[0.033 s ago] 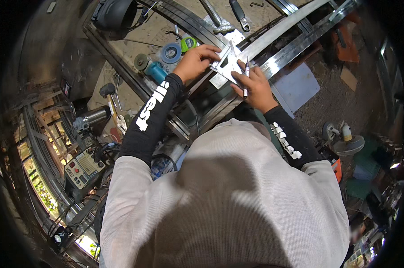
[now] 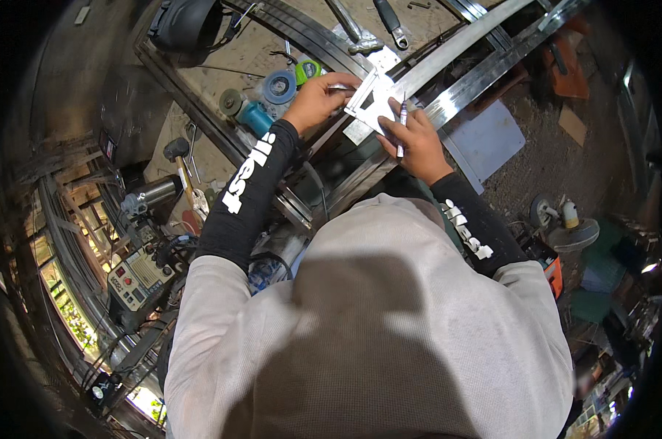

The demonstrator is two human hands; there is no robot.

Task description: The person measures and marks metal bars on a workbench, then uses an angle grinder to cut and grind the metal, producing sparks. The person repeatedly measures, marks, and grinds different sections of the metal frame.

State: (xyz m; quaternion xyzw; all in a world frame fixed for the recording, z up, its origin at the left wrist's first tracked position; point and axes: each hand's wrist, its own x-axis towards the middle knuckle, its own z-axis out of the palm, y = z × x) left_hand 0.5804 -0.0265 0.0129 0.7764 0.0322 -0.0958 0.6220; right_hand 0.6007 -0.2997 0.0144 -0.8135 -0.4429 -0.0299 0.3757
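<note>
A triangular metal square (image 2: 379, 110) lies across shiny metal bars, over a pale flat plate (image 2: 358, 132). My right hand (image 2: 421, 146) grips a slim marker pen (image 2: 403, 121) between its fingers. The same hand's fingertips rest on the square's right side. At the square's left edge is my left hand (image 2: 318, 104), fingers curled and thumb close to them. A small bright spot shows between those fingers, too small to name. Left of that hand lie a green tape measure (image 2: 308, 70), a blue disc (image 2: 279, 87) and a teal angle grinder (image 2: 255, 117).
A metal frame (image 2: 192, 104) spans the work area. Beyond my hands lie a hammer (image 2: 345, 22) and a black-handled wrench (image 2: 391, 25). A mallet (image 2: 176, 149) and a welding machine (image 2: 139, 278) are at left. A grey sheet (image 2: 488, 143) lies on the ground at right.
My left hand has shifted slightly left, its fingertips drawing back from the square. The square's face looks brighter. My right hand stays almost in place with the marker pen.
</note>
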